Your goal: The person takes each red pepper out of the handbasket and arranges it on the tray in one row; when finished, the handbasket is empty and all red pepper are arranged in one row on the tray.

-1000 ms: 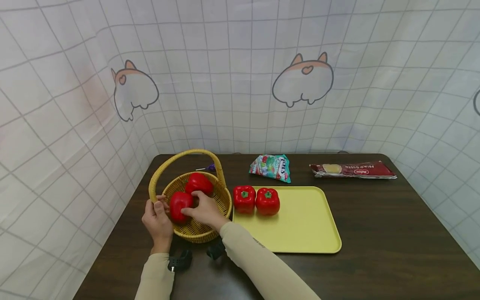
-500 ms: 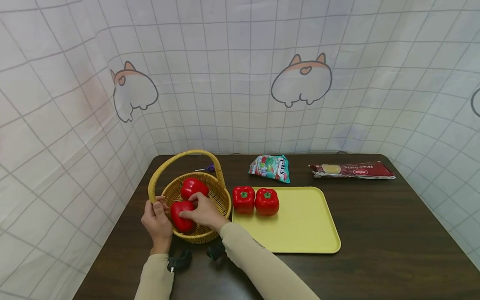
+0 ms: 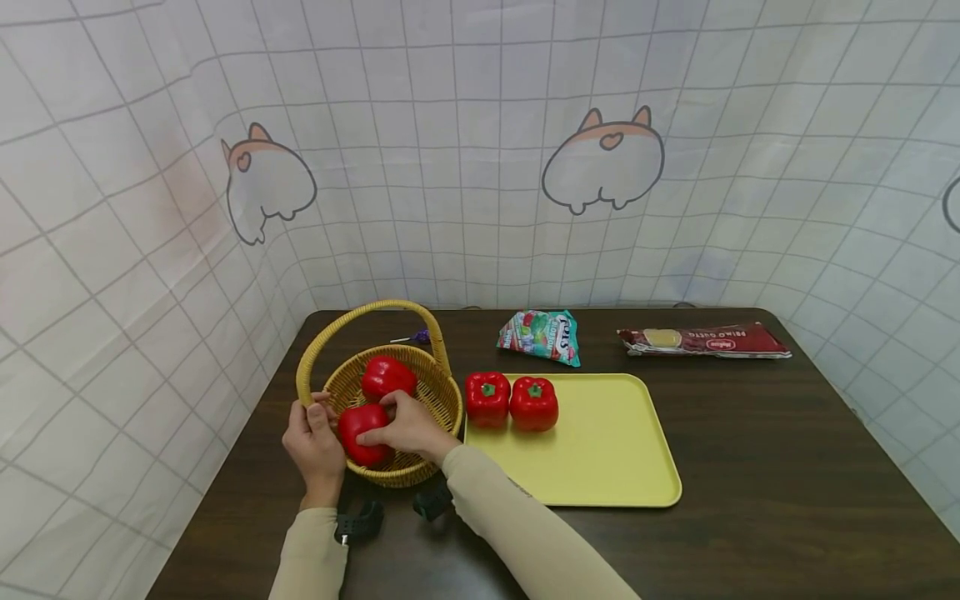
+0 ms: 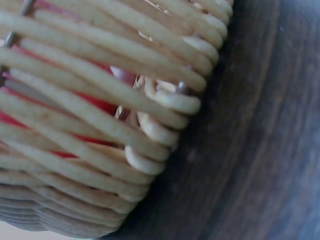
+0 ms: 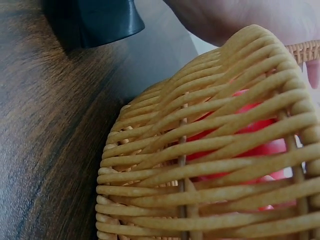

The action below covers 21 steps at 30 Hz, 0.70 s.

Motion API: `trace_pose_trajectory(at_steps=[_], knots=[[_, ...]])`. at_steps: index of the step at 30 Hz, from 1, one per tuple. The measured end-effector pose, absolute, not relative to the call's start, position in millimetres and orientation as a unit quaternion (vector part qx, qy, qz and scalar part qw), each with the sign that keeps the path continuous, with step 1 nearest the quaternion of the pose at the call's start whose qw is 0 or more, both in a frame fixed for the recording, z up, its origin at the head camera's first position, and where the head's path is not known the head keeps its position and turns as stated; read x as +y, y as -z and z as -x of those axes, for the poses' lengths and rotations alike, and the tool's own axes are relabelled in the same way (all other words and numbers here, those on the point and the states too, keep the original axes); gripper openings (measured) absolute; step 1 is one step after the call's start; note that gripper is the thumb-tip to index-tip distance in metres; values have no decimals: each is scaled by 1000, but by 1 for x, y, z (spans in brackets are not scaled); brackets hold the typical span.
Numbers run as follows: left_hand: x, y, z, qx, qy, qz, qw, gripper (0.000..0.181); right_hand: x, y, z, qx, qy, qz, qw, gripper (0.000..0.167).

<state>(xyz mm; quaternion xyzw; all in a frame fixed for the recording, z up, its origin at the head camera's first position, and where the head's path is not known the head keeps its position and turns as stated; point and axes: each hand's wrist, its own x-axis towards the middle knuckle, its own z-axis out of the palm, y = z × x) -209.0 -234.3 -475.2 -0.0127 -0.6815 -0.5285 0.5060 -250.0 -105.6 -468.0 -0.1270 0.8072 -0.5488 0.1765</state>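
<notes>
My left hand (image 3: pixel 315 450) grips the yellow wicker basket (image 3: pixel 453 408) where its tall handle (image 3: pixel 397 305) meets the left rim. Inside the basket my right hand (image 3: pixel 412 427) holds a red bell pepper (image 3: pixel 354 425), thumb and fingers on its right side. Behind it, also in the basket, lies a second red bell pepper (image 3: pixel 388 377), close to my right fingertips. The left wrist view is filled by the woven basket wall (image 4: pixel 85 85), with red showing through the gaps. In the right wrist view, red also shows behind the weave (image 5: pixel 220 145).
Two more red bell peppers (image 3: pixel 487 400) stand on the left end of a yellow tray (image 3: pixel 615 442), right beside the basket. Farther back lie a teal candy bag (image 3: pixel 540 337) and a long dark-red packet (image 3: pixel 705 341). A purple-wrapped lollipop (image 3: pixel 421 336) is behind the basket.
The held pepper has shifted slightly toward the near side of the basket and turned, my right hand moving with it. The rear pepper has moved a little left and nearer. My left hand stays put.
</notes>
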Motion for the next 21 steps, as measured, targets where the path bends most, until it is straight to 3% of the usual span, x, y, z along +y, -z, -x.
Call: trace_pose_trajectory(at_steps=[10, 21], knots=[[-234, 474, 210, -678, 526, 10, 512, 48, -100, 461, 245, 832, 529, 134, 102, 69], [-233, 473, 208, -679, 524, 10, 513, 47, -83, 454, 235, 796, 578, 160, 74, 67]])
